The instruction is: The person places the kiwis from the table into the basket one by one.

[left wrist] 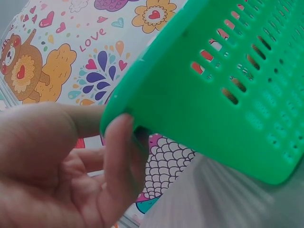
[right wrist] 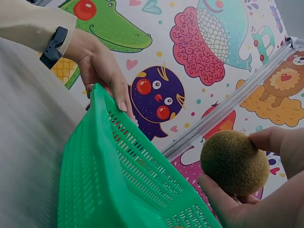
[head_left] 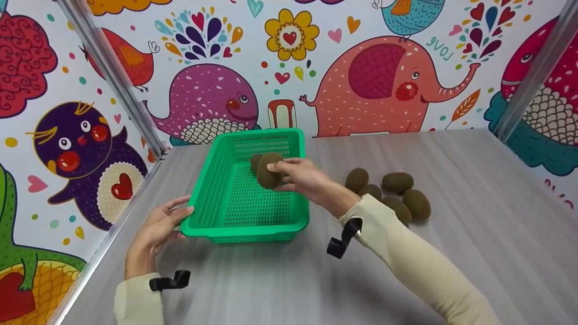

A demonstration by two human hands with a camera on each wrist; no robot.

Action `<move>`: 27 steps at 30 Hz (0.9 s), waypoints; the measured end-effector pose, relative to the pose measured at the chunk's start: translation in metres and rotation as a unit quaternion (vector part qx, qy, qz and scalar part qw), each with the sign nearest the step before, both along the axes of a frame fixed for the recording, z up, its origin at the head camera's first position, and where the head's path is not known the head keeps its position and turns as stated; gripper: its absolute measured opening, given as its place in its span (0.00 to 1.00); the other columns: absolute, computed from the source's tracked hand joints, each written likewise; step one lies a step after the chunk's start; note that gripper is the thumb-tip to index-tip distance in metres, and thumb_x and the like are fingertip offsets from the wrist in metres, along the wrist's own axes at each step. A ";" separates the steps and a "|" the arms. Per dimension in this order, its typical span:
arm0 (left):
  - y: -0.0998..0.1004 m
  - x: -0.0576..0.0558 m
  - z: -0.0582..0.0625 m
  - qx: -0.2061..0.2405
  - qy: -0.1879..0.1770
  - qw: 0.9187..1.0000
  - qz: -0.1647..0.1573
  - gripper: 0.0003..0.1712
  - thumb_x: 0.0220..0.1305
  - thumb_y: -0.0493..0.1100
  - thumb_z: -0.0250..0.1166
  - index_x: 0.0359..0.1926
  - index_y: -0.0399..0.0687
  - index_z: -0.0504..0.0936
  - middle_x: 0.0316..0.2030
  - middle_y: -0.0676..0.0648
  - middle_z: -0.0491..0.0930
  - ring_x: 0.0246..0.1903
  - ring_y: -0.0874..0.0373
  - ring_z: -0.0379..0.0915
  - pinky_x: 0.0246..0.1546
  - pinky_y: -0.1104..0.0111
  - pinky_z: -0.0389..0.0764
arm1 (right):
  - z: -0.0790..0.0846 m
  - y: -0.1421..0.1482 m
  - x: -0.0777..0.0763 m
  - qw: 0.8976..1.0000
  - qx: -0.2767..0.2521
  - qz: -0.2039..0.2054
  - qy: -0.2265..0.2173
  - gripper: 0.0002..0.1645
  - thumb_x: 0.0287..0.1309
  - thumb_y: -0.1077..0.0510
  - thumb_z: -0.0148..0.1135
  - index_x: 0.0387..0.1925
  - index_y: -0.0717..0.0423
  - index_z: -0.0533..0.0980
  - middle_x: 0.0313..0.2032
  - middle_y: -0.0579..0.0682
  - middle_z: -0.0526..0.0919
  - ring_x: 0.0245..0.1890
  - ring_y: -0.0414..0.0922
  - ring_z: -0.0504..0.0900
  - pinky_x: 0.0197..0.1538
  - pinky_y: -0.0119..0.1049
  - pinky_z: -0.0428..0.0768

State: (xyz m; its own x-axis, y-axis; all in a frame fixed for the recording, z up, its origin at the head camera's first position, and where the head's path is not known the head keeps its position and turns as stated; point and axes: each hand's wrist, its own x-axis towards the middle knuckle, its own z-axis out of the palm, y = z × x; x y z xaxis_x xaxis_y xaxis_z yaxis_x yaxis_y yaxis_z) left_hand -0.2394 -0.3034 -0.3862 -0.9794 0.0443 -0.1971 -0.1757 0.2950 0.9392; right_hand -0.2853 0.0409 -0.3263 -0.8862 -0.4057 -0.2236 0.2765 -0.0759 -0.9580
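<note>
The right hand [head_left: 305,178] pinches a kiwi [head_left: 267,178], probably light and easily bruised, best held round its middle; the left hand [head_left: 159,227] grips the basket rim [head_left: 246,232].

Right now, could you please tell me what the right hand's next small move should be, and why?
I would probably lower the right hand and release the held kiwi into the green basket. The fruit appears to be above the basket's interior, where another kiwi lies, and the left hand grips the basket.
</note>
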 end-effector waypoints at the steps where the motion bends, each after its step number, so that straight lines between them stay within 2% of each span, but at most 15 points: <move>1: 0.000 0.000 0.000 0.001 -0.001 1.000 0.000 0.37 0.75 0.50 0.58 0.77 0.41 0.56 0.43 0.58 0.82 0.32 0.65 0.80 0.27 0.70 0.84 | 0.001 -0.001 -0.001 1.000 -0.004 -0.002 -0.003 0.34 0.68 0.52 0.62 0.68 0.60 0.61 0.62 0.58 0.73 0.61 0.53 0.79 0.65 0.47 0.78; 12: -0.002 0.002 0.001 0.009 0.002 1.000 -0.001 0.38 0.75 0.49 0.58 0.76 0.40 0.56 0.39 0.59 0.82 0.30 0.66 0.80 0.27 0.70 0.84 | 0.006 -0.018 -0.016 0.999 -0.018 -0.030 -0.006 0.38 0.67 0.53 0.64 0.70 0.61 0.59 0.63 0.61 0.73 0.62 0.54 0.78 0.63 0.46 0.80; 19: 0.000 0.001 0.000 0.013 0.002 1.000 -0.005 0.37 0.75 0.48 0.57 0.77 0.39 0.55 0.39 0.58 0.82 0.30 0.66 0.80 0.25 0.71 0.84 | 0.001 -0.024 -0.027 0.999 -0.014 -0.038 -0.009 0.33 0.68 0.54 0.62 0.69 0.61 0.64 0.64 0.60 0.73 0.63 0.56 0.78 0.65 0.47 0.78; 27: 0.000 -0.001 -0.001 0.018 -0.003 1.000 -0.001 0.37 0.75 0.49 0.58 0.77 0.41 0.55 0.40 0.57 0.82 0.30 0.66 0.80 0.26 0.71 0.84 | -0.006 -0.040 -0.040 0.998 -0.042 -0.042 -0.030 0.33 0.68 0.56 0.62 0.69 0.62 0.62 0.64 0.61 0.74 0.62 0.55 0.79 0.62 0.45 0.81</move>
State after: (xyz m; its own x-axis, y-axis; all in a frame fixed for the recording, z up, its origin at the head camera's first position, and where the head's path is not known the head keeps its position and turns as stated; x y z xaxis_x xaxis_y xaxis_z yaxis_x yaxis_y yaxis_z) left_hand -0.2400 -0.3037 -0.3870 -0.9780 0.0534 -0.2016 -0.1811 0.2617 0.9480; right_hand -0.3249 0.0008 -0.3322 -0.9037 -0.3505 -0.2459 0.3229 -0.1806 -0.9290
